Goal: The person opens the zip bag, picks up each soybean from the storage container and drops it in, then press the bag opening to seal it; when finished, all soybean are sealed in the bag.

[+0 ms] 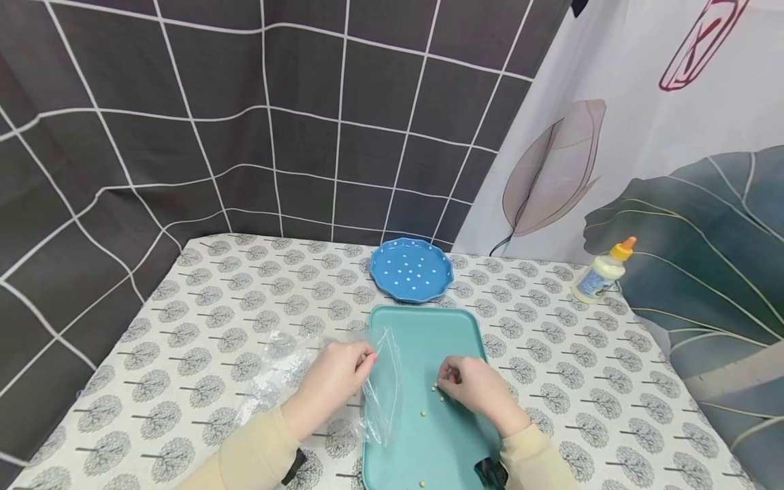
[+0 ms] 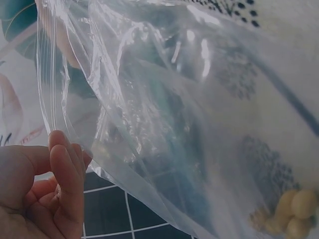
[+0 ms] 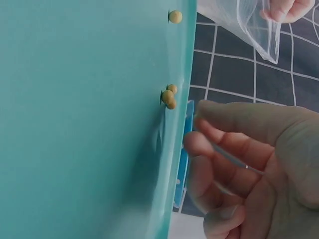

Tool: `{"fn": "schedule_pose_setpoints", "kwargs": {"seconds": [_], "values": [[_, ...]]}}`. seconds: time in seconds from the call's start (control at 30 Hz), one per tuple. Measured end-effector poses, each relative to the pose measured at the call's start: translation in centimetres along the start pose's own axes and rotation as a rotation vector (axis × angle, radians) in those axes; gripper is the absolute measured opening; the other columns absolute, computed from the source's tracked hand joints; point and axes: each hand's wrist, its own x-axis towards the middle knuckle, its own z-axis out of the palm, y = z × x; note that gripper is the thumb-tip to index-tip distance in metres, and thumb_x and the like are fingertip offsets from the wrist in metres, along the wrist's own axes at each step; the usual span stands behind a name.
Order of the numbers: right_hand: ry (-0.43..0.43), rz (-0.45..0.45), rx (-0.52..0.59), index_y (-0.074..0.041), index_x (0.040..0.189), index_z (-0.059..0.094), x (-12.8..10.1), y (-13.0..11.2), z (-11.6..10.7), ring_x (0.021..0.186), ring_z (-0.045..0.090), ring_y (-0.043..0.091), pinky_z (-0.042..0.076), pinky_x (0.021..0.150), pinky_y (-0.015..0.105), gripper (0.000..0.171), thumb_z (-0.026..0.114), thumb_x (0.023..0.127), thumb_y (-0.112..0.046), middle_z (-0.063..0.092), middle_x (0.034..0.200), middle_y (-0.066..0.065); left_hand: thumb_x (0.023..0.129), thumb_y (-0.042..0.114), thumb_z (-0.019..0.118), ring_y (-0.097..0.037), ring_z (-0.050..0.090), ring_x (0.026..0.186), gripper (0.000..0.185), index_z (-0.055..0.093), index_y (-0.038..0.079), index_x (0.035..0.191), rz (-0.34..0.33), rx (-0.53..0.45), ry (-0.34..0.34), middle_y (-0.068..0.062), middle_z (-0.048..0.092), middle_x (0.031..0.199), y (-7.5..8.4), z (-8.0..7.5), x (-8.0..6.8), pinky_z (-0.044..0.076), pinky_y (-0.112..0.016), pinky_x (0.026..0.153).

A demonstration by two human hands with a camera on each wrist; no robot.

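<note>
My left hand (image 1: 335, 373) pinches the upper edge of a clear zip bag (image 1: 382, 391), whose mouth gapes over the tray's left side. In the left wrist view several pale yellow soybeans (image 2: 294, 214) lie inside the bag (image 2: 149, 99). Over the right half of a teal tray (image 1: 422, 340), my right hand (image 1: 478, 388) hovers with its fingers loosely bent. The right wrist view shows its thumb and forefinger apart, nothing visible between them. Close to those fingertips are loose soybeans (image 1: 442, 399) on the tray; another soybean (image 1: 422, 484) lies near its front.
Behind the tray stands a blue wavy-rimmed plate (image 1: 412, 271) with white dots. A glue bottle (image 1: 603, 272) with an orange cap is at the back right. A tree-patterned cloth (image 1: 202, 354) covers the table, and a dark grid curtain (image 1: 300, 136) hangs behind.
</note>
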Motion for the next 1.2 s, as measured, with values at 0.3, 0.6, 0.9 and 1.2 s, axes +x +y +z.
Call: {"fn": "schedule_pose_setpoints", "kwargs": {"seconds": [0.3, 0.6, 0.9, 1.2], "values": [[0.012, -0.047, 0.040, -0.023, 0.077, 0.062, 0.1, -1.0, -0.4, 0.053, 0.045, 0.002, 0.039, 0.049, 0.020, 0.013, 0.073, 0.081, -0.017, 0.051, 0.062, -0.015, 0.091, 0.015, 0.061, 0.002, 0.040, 0.046, 0.011, 0.068, 0.007, 0.087, 0.005, 0.012, 0.010, 0.009, 0.054, 0.060, 0.0, 0.0, 0.1, 0.040, -0.014, 0.045], [0.034, -0.150, 0.110, -0.020, 0.080, 0.065, -0.1, -2.4, -0.2, 0.053, 0.046, -0.001, 0.041, 0.050, 0.018, 0.009, 0.072, 0.082, -0.015, 0.053, 0.064, -0.016, 0.091, 0.015, 0.061, 0.001, 0.040, 0.047, 0.012, 0.068, 0.007, 0.088, 0.005, 0.018, 0.005, 0.009, 0.055, 0.060, 0.0, 0.0, 0.1, 0.041, -0.014, 0.046], [0.045, -0.259, 0.138, -0.018, 0.082, 0.066, 0.1, -3.6, 0.3, 0.055, 0.044, -0.003, 0.041, 0.051, 0.017, 0.007, 0.072, 0.082, -0.015, 0.054, 0.066, -0.015, 0.091, 0.014, 0.061, 0.002, 0.040, 0.047, 0.011, 0.068, 0.006, 0.087, 0.018, 0.026, 0.010, 0.007, 0.056, 0.061, 0.1, 0.0, 0.0, 0.040, -0.014, 0.045], [0.007, -0.285, 0.145, -0.017, 0.084, 0.066, 0.4, -4.7, 0.8, 0.054, 0.045, -0.003, 0.042, 0.051, 0.017, 0.007, 0.072, 0.083, -0.016, 0.057, 0.068, -0.014, 0.090, 0.012, 0.062, 0.001, 0.039, 0.046, 0.010, 0.068, 0.006, 0.086, 0.029, 0.035, 0.022, 0.006, 0.057, 0.061, 0.2, 0.0, 0.1, 0.039, -0.014, 0.044]]}}
